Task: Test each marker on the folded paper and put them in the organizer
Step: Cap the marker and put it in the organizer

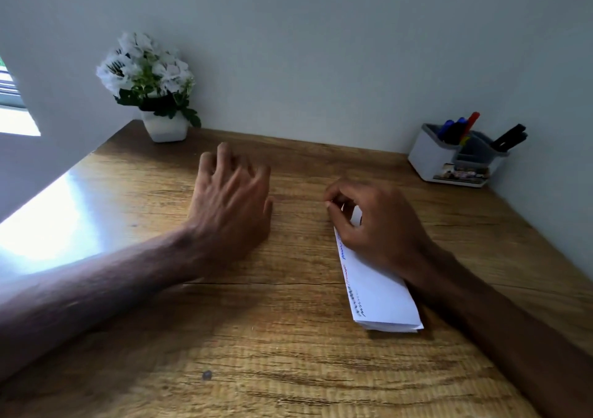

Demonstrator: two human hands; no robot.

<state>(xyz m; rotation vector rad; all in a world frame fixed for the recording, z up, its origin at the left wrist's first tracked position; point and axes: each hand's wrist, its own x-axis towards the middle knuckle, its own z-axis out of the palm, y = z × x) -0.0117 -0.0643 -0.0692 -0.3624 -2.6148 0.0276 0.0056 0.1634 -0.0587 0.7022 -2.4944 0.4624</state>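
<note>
Head view. Folded paper (pixel 382 289) is lying on the wooden table (pixel 272 369) at right of centre, its long axis running away from the person. Blue, red and black scribbles are showing along its left edge.

Right hand (pixel 375 225) is covering the paper's far end, thumb lying along the left edge and fingers curling over the top, gripping it; the forearm is crossing the paper's right side. Left hand (pixel 231 202) is sitting palm down on the table, well apart from the paper, fingers loosely spread and holding nothing, slightly blurred.

White organizer (pixel 459 157) is standing at the far right corner against the wall. Blue markers (pixel 451 127) and a red marker (pixel 471 122) are standing in its left compartment, black markers (pixel 510 137) leaning out of the right one. A white flower pot (pixel 165 127) is sitting at far left.
</note>
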